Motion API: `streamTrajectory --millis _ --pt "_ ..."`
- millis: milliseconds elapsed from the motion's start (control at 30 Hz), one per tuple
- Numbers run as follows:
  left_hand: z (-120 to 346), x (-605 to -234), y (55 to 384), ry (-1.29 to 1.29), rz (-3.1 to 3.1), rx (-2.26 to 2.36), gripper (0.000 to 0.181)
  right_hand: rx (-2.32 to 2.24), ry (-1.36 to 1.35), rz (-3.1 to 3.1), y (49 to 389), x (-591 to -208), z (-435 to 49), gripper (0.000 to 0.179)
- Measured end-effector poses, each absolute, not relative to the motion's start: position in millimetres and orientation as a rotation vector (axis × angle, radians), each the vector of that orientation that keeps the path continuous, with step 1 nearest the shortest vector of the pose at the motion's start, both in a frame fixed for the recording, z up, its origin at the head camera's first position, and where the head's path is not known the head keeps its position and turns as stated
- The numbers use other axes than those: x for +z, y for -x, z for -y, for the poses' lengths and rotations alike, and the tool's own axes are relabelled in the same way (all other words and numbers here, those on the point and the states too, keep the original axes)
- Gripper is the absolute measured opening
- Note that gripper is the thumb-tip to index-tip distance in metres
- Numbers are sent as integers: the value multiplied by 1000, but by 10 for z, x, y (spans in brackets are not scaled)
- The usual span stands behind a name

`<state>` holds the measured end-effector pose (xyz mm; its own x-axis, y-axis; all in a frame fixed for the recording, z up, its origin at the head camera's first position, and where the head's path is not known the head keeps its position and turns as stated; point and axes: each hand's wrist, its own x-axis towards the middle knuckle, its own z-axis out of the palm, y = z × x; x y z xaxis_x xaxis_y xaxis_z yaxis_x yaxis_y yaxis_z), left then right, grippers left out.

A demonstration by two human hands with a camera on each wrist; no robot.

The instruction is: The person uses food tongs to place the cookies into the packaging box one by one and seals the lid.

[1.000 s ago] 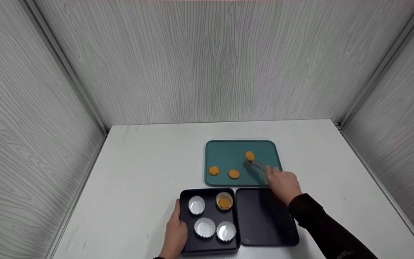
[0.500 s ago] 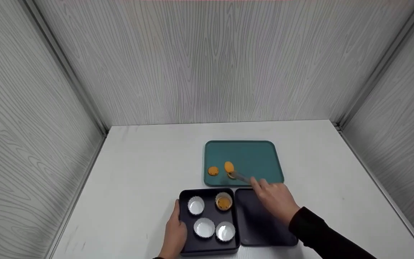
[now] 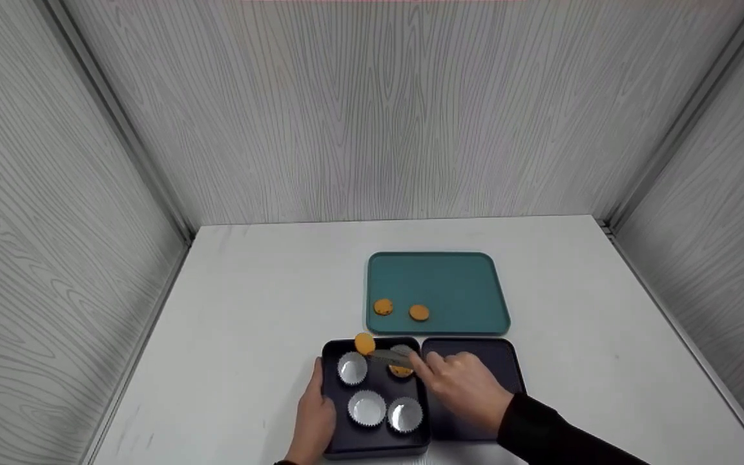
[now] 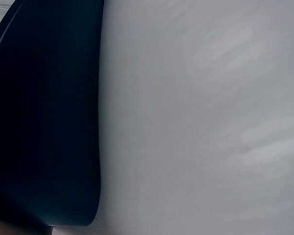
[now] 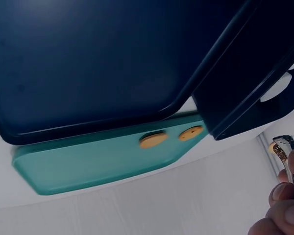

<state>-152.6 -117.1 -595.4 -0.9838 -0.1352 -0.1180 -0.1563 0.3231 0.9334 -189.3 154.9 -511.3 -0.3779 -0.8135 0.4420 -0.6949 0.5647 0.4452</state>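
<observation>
My right hand (image 3: 462, 391) grips small metal tongs (image 3: 391, 358), reaching over the dark box (image 3: 375, 444). At their tip is an orange round cookie (image 3: 365, 343), above the box's back edge near the back-left paper cup (image 3: 352, 368). In the right wrist view, the shiny perforated tongs end (image 5: 287, 144) shows beside my curled fingers. A spotted cookie (image 3: 401, 372) sits in the back-right cup, partly covered by the tongs. My left hand (image 3: 314, 413) rests along the box's left wall, fingers straight; that outer wall (image 4: 54, 122) fills the left wrist view's left side.
Two cookies, one spotted (image 3: 383, 307) and one plain (image 3: 419, 312), lie on the green tray (image 3: 449, 274) behind the box. A flat dark tray or lid (image 3: 507, 361) adjoins the box's right side, partly under my right arm. Two silvery cups (image 3: 367, 409) occupy the box's front.
My right hand has carried the tongs and the orange cookie from the green tray leftward and nearer, over the box. My left hand has stayed at the box wall.
</observation>
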Motion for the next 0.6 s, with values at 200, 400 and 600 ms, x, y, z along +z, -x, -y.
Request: streamTrajectory --millis 200,400,600 --pt "1173 -5953 1540 282 -2514 1793 74 -279 -1276 2189 1873 -5127 -1443 34" --pt "1169 -5928 1544 276 -2494 1811 72 -301 -1311 2271 1875 -5120 -1334 19" --pt "1174 -5944 1539 269 -2488 1825 72 -429 -1313 2297 1869 -5098 -1259 21"
